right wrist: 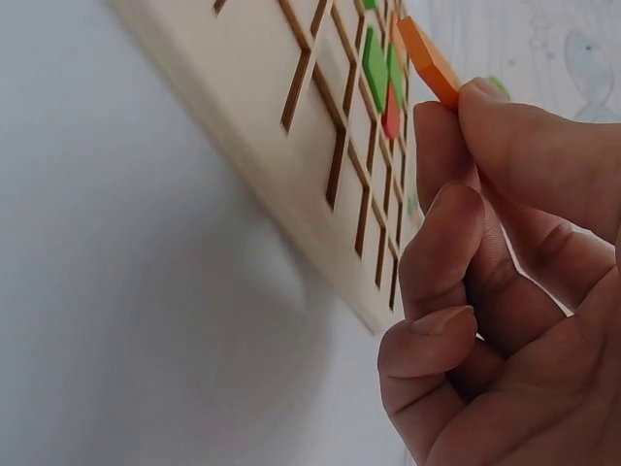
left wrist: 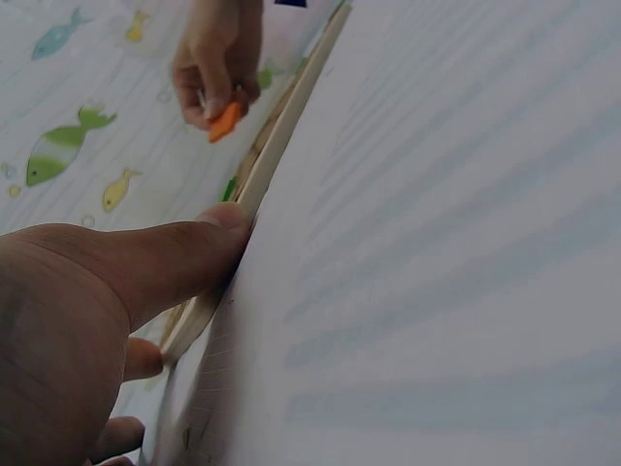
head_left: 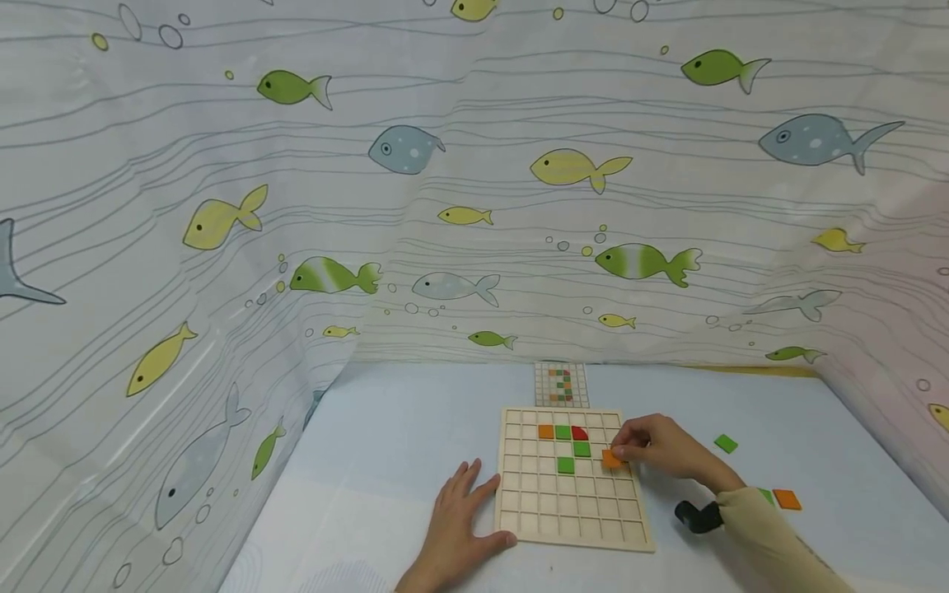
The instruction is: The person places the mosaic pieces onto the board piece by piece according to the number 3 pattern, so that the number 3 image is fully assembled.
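A wooden grid board [head_left: 549,502] lies on the table, holding an orange square [head_left: 546,431], a few green squares [head_left: 566,465] and a red piece [head_left: 579,433] with a rounded corner. Over the board's right side, my right hand [head_left: 660,445] pinches an orange square [right wrist: 430,60] between thumb and forefinger, its other fingers curled in the right wrist view. My left hand [head_left: 458,527] rests at the board's left edge, fingers spread, its thumb touching the near left corner. The left wrist view shows that thumb [left wrist: 184,257] against the board's side.
A small pattern card [head_left: 561,385] with coloured squares stands behind the board. Right of the board lie a loose green square [head_left: 726,444], an orange square [head_left: 787,499] and another green piece [head_left: 766,496] partly behind the sleeve. A fish-printed curtain [head_left: 474,247] surrounds the table.
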Action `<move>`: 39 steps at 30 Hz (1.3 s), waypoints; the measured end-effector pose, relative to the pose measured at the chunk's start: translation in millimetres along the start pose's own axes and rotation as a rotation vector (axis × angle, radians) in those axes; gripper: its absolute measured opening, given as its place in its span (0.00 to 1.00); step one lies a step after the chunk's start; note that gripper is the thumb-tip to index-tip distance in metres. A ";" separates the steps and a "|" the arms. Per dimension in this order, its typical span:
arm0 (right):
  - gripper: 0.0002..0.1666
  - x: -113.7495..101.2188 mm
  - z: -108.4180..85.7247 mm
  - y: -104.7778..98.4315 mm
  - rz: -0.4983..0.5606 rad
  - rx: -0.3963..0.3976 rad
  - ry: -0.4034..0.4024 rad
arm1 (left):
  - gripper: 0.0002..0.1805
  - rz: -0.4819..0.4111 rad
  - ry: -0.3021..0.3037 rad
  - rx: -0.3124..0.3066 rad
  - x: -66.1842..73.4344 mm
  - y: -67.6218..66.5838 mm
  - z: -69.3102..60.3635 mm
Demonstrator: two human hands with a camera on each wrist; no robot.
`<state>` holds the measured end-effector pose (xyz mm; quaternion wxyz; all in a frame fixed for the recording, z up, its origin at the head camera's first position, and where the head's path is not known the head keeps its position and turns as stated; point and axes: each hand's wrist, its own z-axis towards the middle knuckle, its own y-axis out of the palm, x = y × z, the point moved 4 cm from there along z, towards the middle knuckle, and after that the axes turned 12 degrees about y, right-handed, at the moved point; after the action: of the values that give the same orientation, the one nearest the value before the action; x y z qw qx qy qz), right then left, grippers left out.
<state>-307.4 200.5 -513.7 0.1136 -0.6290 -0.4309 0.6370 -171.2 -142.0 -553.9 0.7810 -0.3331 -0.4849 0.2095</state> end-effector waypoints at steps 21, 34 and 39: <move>0.06 -18.8 13.8 32.4 -0.006 -0.045 0.013 | 0.46 0.028 0.014 0.011 -0.8 1.0 1.4; 0.06 -25.6 16.3 39.6 -0.032 -0.019 -0.030 | 0.46 0.019 -0.001 -0.004 -2.4 2.0 1.6; 0.06 -25.6 15.9 40.6 -0.032 -0.015 -0.032 | 0.46 0.007 0.000 -0.003 -2.6 1.9 1.2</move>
<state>-300.9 152.0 -526.4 0.1123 -0.6126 -0.4475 0.6418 -173.4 -142.0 -556.5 0.7797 -0.3360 -0.4842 0.2116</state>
